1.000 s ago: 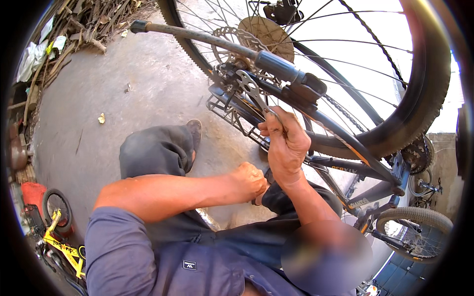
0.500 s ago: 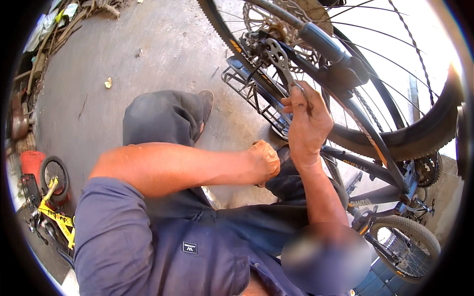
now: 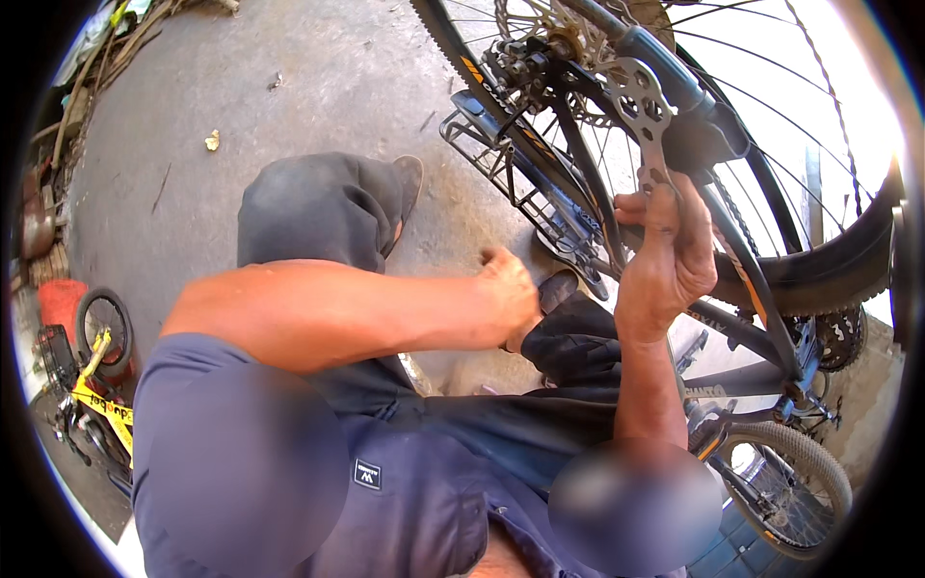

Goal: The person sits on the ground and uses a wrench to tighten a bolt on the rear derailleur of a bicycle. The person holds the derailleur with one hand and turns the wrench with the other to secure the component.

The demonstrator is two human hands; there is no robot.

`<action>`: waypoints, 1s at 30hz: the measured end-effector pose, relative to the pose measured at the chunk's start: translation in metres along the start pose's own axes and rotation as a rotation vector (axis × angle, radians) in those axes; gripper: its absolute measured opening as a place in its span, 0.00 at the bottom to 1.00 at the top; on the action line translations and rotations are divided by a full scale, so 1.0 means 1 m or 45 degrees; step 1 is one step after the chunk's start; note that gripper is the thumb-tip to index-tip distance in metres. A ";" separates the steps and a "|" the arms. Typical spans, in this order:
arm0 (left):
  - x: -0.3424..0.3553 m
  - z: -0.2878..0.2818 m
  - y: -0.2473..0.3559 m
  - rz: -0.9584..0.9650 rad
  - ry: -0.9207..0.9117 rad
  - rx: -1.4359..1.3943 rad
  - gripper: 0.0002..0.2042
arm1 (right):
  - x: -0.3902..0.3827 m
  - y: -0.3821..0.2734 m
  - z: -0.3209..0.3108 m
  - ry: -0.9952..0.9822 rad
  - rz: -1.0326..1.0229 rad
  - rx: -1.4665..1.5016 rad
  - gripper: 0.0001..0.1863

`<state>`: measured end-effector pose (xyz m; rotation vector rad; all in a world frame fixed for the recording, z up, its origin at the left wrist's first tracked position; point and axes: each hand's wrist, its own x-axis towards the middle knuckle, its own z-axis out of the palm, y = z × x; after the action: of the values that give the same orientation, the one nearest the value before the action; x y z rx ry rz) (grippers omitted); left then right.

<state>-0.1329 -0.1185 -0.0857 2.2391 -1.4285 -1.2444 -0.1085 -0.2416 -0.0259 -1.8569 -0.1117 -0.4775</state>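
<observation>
My right hand (image 3: 670,265) is closed round the lower end of a flat metal multi-hole wrench (image 3: 644,114), its holed head pointing up. That head shows in front of the bicycle's blue-grey frame tube (image 3: 665,67), to the right of the wheel axle (image 3: 567,48), apart from the axle nut. Over my knees, my left hand (image 3: 511,297) is held with its fingers curled in, lower and to the left of the wheel. What it holds, if anything, is hidden. The upturned bicycle's wheel (image 3: 819,279) carries a brake disc near the hub.
A black rear rack (image 3: 482,159) juts out left of the wheel. A second bicycle wheel (image 3: 790,486) is at the lower right. A small yellow bicycle (image 3: 106,409) and a red container (image 3: 62,303) are at far left, with sticks (image 3: 125,58) piled at upper left.
My right hand has moved right with the wrench, taking its head away from the axle area. My left hand has risen slightly, its fingers turning upward.
</observation>
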 end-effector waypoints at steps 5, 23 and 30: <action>0.002 0.015 -0.005 0.099 0.002 0.054 0.09 | -0.006 0.005 -0.006 -0.085 -0.015 -0.009 0.12; 0.016 0.017 -0.006 0.105 0.255 0.167 0.07 | -0.002 0.023 0.015 -0.194 0.123 0.039 0.13; 0.015 0.025 -0.009 0.075 0.383 0.219 0.06 | 0.002 0.030 0.026 -0.177 0.041 0.092 0.13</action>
<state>-0.1427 -0.1202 -0.1145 2.3505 -1.5170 -0.7508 -0.0903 -0.2278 -0.0586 -1.8173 -0.1894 -0.3179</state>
